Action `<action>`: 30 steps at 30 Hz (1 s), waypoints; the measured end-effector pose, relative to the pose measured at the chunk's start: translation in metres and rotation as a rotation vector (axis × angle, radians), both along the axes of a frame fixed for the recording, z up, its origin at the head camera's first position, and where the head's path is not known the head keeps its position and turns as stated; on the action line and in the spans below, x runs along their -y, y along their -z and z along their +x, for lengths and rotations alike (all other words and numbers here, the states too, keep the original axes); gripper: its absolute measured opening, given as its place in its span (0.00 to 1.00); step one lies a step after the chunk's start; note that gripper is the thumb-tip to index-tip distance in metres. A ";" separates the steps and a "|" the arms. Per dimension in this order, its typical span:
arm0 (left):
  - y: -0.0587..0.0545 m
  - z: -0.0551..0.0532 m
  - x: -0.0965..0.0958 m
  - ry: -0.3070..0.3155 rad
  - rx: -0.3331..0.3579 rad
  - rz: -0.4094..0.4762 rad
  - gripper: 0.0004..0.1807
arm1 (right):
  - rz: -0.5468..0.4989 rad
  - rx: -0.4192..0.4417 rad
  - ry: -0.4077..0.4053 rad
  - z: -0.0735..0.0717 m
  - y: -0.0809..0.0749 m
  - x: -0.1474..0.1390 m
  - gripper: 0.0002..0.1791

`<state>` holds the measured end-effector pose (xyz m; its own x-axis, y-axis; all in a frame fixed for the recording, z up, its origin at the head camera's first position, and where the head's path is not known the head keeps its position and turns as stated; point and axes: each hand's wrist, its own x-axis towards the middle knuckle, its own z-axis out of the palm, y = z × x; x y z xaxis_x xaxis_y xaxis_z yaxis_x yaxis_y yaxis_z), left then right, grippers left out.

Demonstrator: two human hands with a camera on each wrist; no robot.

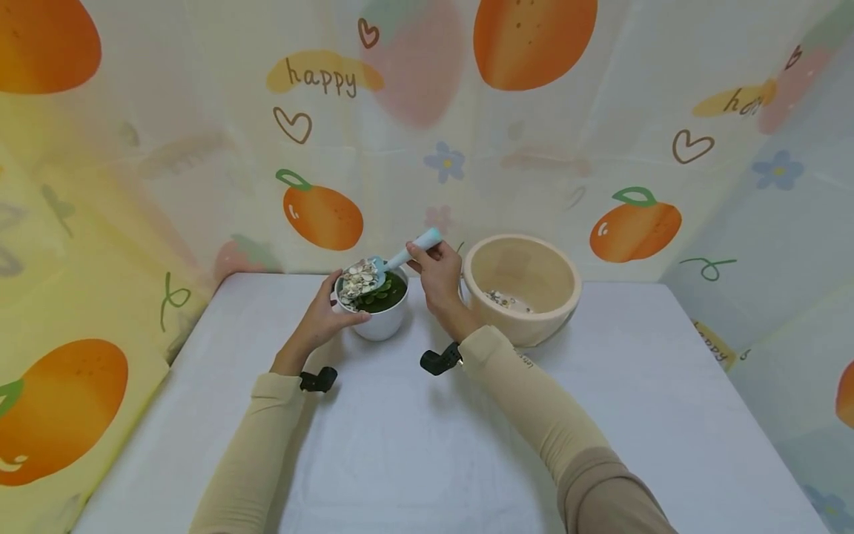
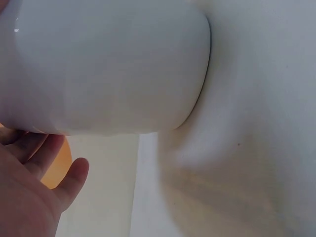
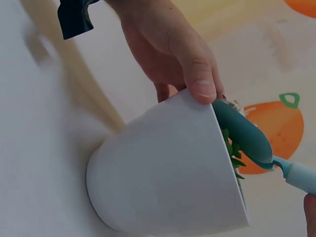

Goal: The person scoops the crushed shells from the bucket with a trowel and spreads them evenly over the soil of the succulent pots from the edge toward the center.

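A white flower pot (image 1: pixel 380 326) stands on the table with a small green plant (image 1: pixel 375 298) in it. My left hand (image 1: pixel 319 320) grips the pot at its left side, thumb along the near rim and fingers round the far side. In my right hand (image 1: pixel 440 280), the light blue handle of a small trowel (image 1: pixel 415 248) is pinched. Pale pebble-like pieces (image 1: pixel 360 277) heap the trowel's blade, which lies over the pot's left rim. From the right wrist view, the underside of the blade (image 3: pixel 244 133) shows just above the leaves. The pot's wall (image 2: pixel 108 64) fills much of the left wrist view.
Right of the white pot stands a large beige pot (image 1: pixel 534 326), with some pale pebbles (image 1: pixel 505 300) on its bottom. A white cloth covers the table (image 1: pixel 387 445). Behind and at the sides hangs a fruit-printed curtain (image 1: pixel 400 170).
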<state>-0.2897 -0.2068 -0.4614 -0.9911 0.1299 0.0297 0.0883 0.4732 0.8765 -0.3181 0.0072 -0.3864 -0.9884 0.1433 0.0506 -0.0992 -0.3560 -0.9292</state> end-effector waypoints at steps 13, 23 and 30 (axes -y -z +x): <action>-0.002 0.010 -0.010 -0.081 -0.024 -0.052 0.62 | 0.126 -0.084 -0.029 0.002 -0.001 -0.001 0.15; -0.005 0.004 0.001 0.023 0.036 -0.008 0.62 | 0.094 -0.064 -0.021 0.005 0.002 0.000 0.12; -0.002 0.004 -0.003 -0.011 0.025 -0.001 0.62 | 0.110 -0.073 -0.020 0.005 0.000 -0.002 0.15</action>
